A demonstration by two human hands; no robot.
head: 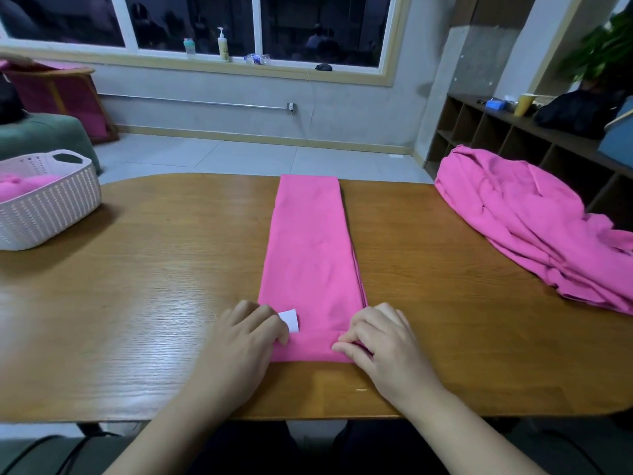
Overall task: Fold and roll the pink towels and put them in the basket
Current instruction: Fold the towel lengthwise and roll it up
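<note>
Head view: towel (310, 255) lies folded into a long narrow strip down the middle of the table (137, 286), its far end at the table's far edge, its near end under both hands. Left hand (246, 334) sits on the strip's near left corner, fingers curled down onto the cloth just beside a white tag (289, 320); looks like a pinch on the edge, though the thumb is hidden. Right hand (380, 337) is on the near right corner, fingertips bent and nipping the cloth. Folding looks done; step in hand is starting the roll from the near end. Next move likely calls for both hands to turn that end over evenly and roll away, keeping the edges square. Basket (51, 207) stands well left of the strip, pink cloth already in it. Pile (534, 221) of unfolded pink towels lies well right of the strip.
</note>
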